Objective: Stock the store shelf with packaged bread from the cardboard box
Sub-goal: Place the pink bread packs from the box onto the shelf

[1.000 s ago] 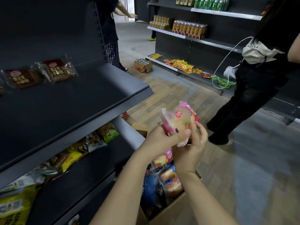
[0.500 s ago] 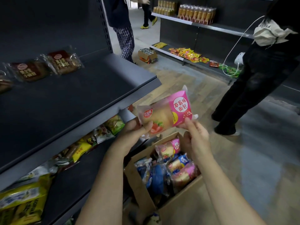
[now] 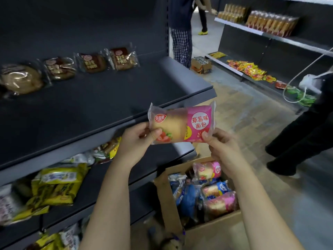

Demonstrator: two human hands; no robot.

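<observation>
We pinch a pink strawberry bread packet by its lower corners, left hand and right hand, just before the shelf, above the cardboard box; light, soft, slippery, best held at the edges.

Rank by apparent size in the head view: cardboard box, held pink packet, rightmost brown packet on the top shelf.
Cardboard box
Pink packet, near the camera
Brown packet, farther off; true size against the pink one unsure
</observation>
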